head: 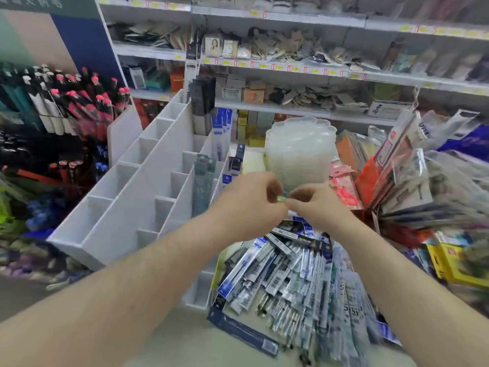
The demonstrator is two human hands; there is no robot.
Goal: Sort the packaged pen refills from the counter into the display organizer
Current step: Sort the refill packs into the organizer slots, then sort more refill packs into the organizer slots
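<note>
Dozens of refill packets (285, 276) look light, slick, flexible; grip mid-length. Your left hand (248, 202) and right hand (315, 205) pinch something small.

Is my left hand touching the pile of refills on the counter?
Apart. The head view shows the left hand raised above the refill pile, fingers pinching a small item.

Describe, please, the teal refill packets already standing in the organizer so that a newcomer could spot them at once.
Start at the white display organizer left of the refill pile on the counter. In its right-hand column of slots, just left of the left hand, stand the teal packets. Their blue-green colour sets them apart from the blue-and-white packets behind them.
</note>
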